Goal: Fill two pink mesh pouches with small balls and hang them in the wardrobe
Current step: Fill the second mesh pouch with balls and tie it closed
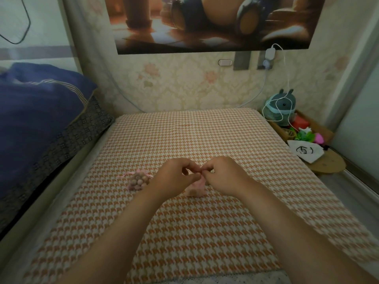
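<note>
Two pouches: both pink mesh, both on the houndstooth cover (184,136); the filled pouch (139,181), packed with small balls and closed by a ribbon, lies just left of the left hand (174,179); the second pouch (194,189) lies under both hands
Left hand: fingers curled, pinching the second pouch's gathered top
Right hand (223,177): pinching the same top, fingertips meeting the left's; whether ribbon or mesh, cannot tell
Surroundings: blue pillow (37,111) at left; plush toy (282,105) at far right

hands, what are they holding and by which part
Both the left hand and right hand pinch the pink pouch between them at its gathered top; the filled pouch lies untouched.
</note>
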A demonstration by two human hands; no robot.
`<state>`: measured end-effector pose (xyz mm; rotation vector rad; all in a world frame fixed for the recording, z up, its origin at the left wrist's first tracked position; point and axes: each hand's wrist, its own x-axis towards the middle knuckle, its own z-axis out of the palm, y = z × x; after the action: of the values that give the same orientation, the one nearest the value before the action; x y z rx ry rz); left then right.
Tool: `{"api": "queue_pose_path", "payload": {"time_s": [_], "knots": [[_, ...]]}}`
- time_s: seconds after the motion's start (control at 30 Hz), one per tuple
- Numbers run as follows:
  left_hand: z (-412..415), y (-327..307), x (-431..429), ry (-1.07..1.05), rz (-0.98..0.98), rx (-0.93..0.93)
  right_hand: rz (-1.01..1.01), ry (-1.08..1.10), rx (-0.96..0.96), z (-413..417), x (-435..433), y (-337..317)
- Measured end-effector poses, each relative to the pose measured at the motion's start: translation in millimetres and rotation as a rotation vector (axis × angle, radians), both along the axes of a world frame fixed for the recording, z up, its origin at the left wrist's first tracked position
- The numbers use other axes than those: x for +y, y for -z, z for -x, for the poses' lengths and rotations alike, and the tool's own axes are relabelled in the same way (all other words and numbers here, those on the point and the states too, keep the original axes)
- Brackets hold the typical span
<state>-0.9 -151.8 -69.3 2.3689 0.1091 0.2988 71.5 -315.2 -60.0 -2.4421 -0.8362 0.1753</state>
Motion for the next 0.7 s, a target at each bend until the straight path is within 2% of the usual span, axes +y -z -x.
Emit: {"api": "queue_pose_path", "payload": {"time_s": [0.17, 0.37, 0.47, 0.7], "knots": [[-1.5, -1.1, -0.2, -0.033, -0.117, 0.053, -0.018, -0.021, 0.004, -0.3, -1.7, -2.4], [-5.4, -2.2, -0.4, -0.061, -0.149, 0.091, -0.095, 0.043, -0.051, -14.9, -11.1, 1.6], [-4.9, -2.5, 2.7, -0.067, -0.131, 0.095, -0.016, 0.121, -0.101, -25.8, -20.5, 13.4], [-4.3, 1.7, 1.0, -0.038, -0.115, 0.111, 0.148, 0.113, -0.022, -40.5, -20.1, 44.5]]}}
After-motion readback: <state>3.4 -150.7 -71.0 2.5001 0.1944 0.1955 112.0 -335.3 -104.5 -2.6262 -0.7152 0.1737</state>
